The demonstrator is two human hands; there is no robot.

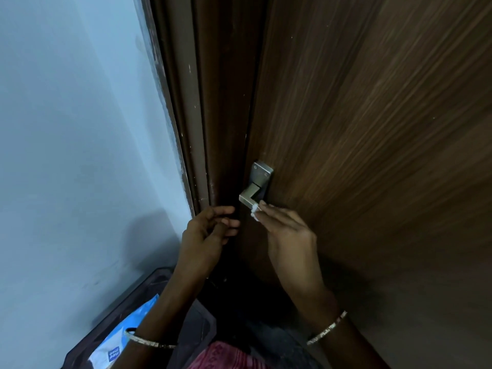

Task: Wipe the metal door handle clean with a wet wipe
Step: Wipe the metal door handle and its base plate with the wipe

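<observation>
A silver metal door handle (249,196) on its backplate (262,174) sits on the left edge of a dark brown wooden door (372,155). My right hand (287,233) pinches a small white wet wipe (254,210) in its fingertips, and the wipe touches the lower end of the lever. My left hand (207,230) hovers just left of the handle by the door frame, fingers loosely curled, holding nothing that I can see. Both wrists wear thin bangles.
A brown door frame (191,129) runs beside a pale blue wall (80,129) on the left. Below lies a dark bag (149,288) with a blue and white packet (125,334) on it. Pink patterned cloth (223,355) shows at the bottom.
</observation>
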